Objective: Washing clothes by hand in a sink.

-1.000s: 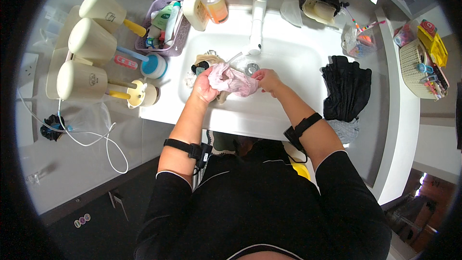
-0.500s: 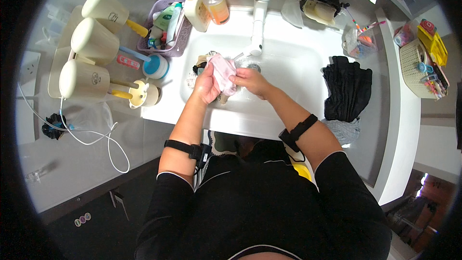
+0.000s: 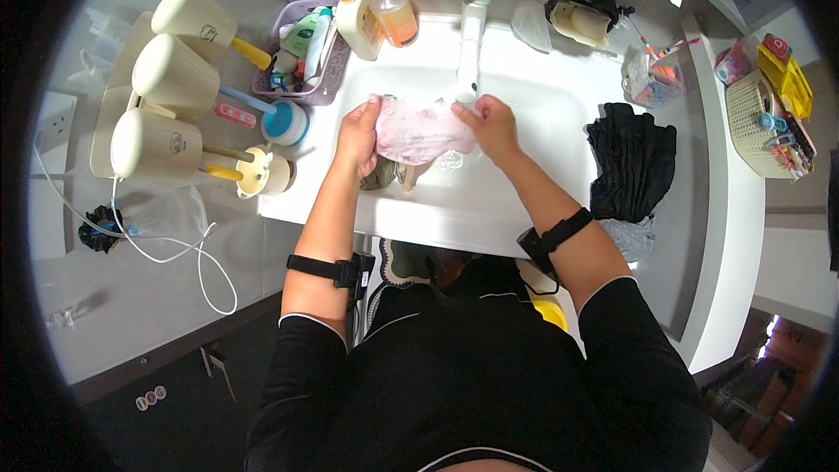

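A thin pink cloth [image 3: 425, 133] with faint darker spots is stretched flat over the white sink [image 3: 546, 135]. My left hand [image 3: 356, 135] pinches its left edge. At its upper right corner, my right hand [image 3: 495, 129] grips it between thumb and fingers. The white faucet [image 3: 470, 48] stands just behind the cloth, its lower end close to my right fingertips. Below the cloth, in the sink, lies other wet fabric [image 3: 379, 177] of a dull olive and tan colour, mostly hidden. Small ripples of water show near the cloth's lower edge.
Bottles [image 3: 355, 22] and a purple basket [image 3: 329, 87] of toiletries stand behind left. Cream cups [image 3: 175, 74] hang on the left wall. Folded black clothing [image 3: 631, 162] and grey fabric [image 3: 631, 238] lie right of the sink, with a raised white ledge [image 3: 721, 236] beyond.
My hands have moved apart, the right one shifting right and slightly up. The pink cloth, bunched before, is now spread wide between them.
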Action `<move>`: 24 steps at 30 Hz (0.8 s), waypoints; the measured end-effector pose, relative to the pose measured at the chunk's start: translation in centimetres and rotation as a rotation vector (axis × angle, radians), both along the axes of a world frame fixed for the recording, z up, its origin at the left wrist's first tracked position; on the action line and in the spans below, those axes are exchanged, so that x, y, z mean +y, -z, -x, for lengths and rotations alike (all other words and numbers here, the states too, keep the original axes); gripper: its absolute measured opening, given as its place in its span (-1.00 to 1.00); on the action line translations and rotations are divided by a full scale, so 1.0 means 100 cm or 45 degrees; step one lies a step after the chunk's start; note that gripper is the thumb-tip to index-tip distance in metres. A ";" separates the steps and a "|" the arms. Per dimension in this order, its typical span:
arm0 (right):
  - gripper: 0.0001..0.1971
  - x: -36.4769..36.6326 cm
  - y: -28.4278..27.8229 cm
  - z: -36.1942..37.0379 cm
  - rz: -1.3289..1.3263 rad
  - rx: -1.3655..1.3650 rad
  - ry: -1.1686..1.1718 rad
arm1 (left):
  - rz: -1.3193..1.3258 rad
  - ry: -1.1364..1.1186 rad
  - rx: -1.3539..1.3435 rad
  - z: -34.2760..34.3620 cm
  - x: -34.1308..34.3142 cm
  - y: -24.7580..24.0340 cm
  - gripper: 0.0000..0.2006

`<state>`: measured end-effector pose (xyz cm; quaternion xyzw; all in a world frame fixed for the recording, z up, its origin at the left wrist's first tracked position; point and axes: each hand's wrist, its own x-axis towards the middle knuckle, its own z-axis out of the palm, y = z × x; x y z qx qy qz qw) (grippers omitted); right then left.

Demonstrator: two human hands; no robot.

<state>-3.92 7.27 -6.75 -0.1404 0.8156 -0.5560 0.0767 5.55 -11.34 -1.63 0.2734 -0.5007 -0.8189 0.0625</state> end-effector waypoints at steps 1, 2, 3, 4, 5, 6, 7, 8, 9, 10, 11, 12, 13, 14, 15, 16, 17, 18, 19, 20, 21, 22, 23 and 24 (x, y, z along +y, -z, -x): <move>-0.54 0.004 -0.002 0.003 0.044 -0.013 -0.001 | -0.060 0.105 0.086 0.000 -0.001 0.001 -0.70; -0.54 0.009 0.000 0.006 0.041 -0.015 0.002 | -0.063 0.108 0.085 -0.001 0.002 0.002 -0.70; -0.53 0.014 0.002 0.009 -0.059 -0.155 -0.016 | 0.127 0.290 0.027 -0.003 0.006 0.004 -0.70; -0.53 0.017 0.005 0.011 -0.159 -0.296 -0.032 | 0.317 0.472 -0.029 -0.004 0.009 0.006 -0.67; -0.53 0.017 0.006 0.008 -0.157 -0.295 -0.036 | 0.262 0.469 -0.049 -0.007 0.007 0.017 -0.58; -0.53 0.019 0.009 0.006 -0.258 -0.251 -0.045 | 0.262 0.470 -0.049 -0.008 0.004 0.024 -0.58; -0.54 0.019 0.012 0.004 -0.359 -0.206 -0.054 | 0.473 0.488 -0.187 -0.009 0.001 0.031 -0.60; -0.54 0.019 0.014 0.002 -0.361 -0.210 -0.052 | 0.682 0.505 -0.328 -0.011 -0.003 0.042 -0.62; -0.55 0.017 0.015 -0.001 -0.319 -0.203 -0.021 | 0.398 0.355 -0.173 -0.012 -0.005 0.054 -0.69; -0.56 0.013 0.015 -0.004 -0.276 -0.195 0.008 | 0.402 0.346 -0.178 -0.017 -0.015 0.062 -0.69; -0.56 0.017 0.022 -0.002 -0.280 -0.197 0.019 | 0.211 0.459 -0.160 -0.015 -0.015 0.059 -0.71; -0.58 0.019 0.028 -0.002 -0.180 -0.159 0.054 | 0.020 0.568 -0.143 -0.012 -0.013 0.057 -0.72; -0.60 0.022 0.034 0.000 -0.079 -0.120 0.089 | -0.204 0.533 -0.084 -0.013 -0.008 0.055 -0.69; -0.60 0.022 0.036 0.000 -0.081 -0.124 0.091 | -0.206 0.536 -0.088 -0.013 -0.004 0.048 -0.69; -0.64 0.023 0.035 -0.002 0.027 -0.229 -0.060 | -0.325 0.526 -0.044 -0.015 -0.001 0.040 -0.65; -0.67 0.023 0.035 -0.003 0.135 -0.332 -0.211 | -0.444 0.516 0.000 -0.015 0.003 0.033 -0.60; -0.67 0.019 0.028 -0.008 0.134 -0.336 -0.218 | -0.445 0.509 -0.003 -0.019 0.008 0.025 -0.60; -0.73 0.014 0.017 -0.015 0.131 -0.386 -0.355 | -0.367 0.423 -0.023 -0.021 0.014 0.018 -0.54; -0.78 0.006 0.010 -0.021 0.127 -0.435 -0.492 | -0.289 0.337 -0.044 -0.022 0.019 0.016 -0.48; -0.78 0.001 0.011 -0.025 0.127 -0.430 -0.493 | -0.287 0.337 -0.039 -0.021 0.022 0.023 -0.48; -0.77 -0.006 0.016 -0.030 0.171 -0.381 -0.594 | -0.166 0.412 0.031 -0.020 0.025 0.035 -0.43; -0.76 -0.012 0.021 -0.034 0.215 -0.333 -0.695 | -0.043 0.484 0.100 -0.019 0.026 0.046 -0.38; -0.77 -0.014 0.007 -0.041 0.343 -0.643 -0.767 | 0.089 0.547 0.015 -0.019 0.029 0.047 -0.32; -0.77 -0.017 0.011 -0.041 0.343 -0.645 -0.771 | 0.089 0.543 0.013 -0.020 0.031 0.050 -0.32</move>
